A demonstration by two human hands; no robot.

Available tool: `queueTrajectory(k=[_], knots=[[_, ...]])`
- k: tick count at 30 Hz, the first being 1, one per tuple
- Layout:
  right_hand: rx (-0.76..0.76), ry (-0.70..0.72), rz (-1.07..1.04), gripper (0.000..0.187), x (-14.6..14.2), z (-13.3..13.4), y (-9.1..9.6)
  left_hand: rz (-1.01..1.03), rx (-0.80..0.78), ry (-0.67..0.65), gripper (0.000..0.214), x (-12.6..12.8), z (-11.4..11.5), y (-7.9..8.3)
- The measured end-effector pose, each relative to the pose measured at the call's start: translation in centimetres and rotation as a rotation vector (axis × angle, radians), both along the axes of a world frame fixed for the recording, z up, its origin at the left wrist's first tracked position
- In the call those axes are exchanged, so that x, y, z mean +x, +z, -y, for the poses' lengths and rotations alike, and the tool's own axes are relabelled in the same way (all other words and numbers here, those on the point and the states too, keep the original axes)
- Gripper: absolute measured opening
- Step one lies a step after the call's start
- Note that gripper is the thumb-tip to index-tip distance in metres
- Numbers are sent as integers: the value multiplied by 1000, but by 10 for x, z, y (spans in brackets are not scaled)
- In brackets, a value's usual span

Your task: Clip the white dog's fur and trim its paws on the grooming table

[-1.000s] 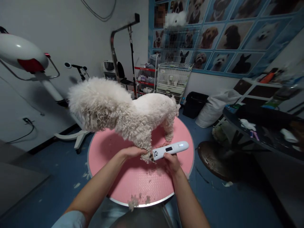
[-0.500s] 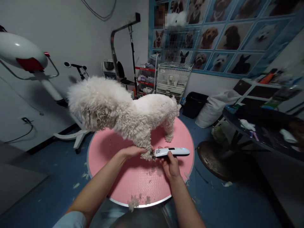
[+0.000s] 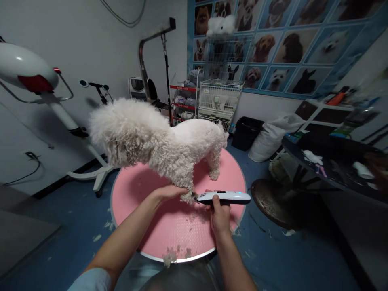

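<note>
A curly white dog [image 3: 178, 149] stands on a round pink grooming table [image 3: 157, 234], its head to the left. The fur on its back is cropped short, while the head and legs are shaggy. My left hand [image 3: 169, 193] is closed at the dog's front leg, just above the paw [image 3: 187, 197]; its fingertips are partly hidden behind the leg. In my right hand [image 3: 218, 212] lies a white cordless hair clipper [image 3: 224, 197] with a small blue light, thumb on its near side. The clipper's blade end touches or nearly touches the paw fur.
Clipped fur [image 3: 170, 255] lies at the table's near edge. A grooming arm [image 3: 142, 52] rises behind the dog, and a white stand dryer [image 3: 27, 64] is on the left. To the right are a dark table [image 3: 330, 161], a black bin [image 3: 247, 131] and a white sack [image 3: 269, 139].
My right hand and the clipper have shifted slightly right and turned, showing more of the clipper's dark underside. My left hand stays at the leg. The whole view has moved slightly.
</note>
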State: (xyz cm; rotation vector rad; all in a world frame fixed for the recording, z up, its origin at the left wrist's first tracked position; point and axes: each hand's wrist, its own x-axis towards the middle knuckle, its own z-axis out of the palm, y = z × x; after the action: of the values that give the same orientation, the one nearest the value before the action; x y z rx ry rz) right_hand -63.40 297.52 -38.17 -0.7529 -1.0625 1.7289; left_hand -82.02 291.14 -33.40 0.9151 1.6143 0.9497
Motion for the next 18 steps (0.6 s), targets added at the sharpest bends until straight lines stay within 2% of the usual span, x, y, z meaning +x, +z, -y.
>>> queueTrajectory(k=[4,8,14,18], knots=[[91,21,111,40,-1,5,4,15,24,4,28,-1,-1,-2],[118,-26,98,40,-2,8,7,6,32,37,29,0,0,1],[140,-62,100,42,-1,1,6,127,192,-144,35,1,-3,4],[175,-16,160,41,-2,2,6,44,63,-69,29,-1,-4,-2]])
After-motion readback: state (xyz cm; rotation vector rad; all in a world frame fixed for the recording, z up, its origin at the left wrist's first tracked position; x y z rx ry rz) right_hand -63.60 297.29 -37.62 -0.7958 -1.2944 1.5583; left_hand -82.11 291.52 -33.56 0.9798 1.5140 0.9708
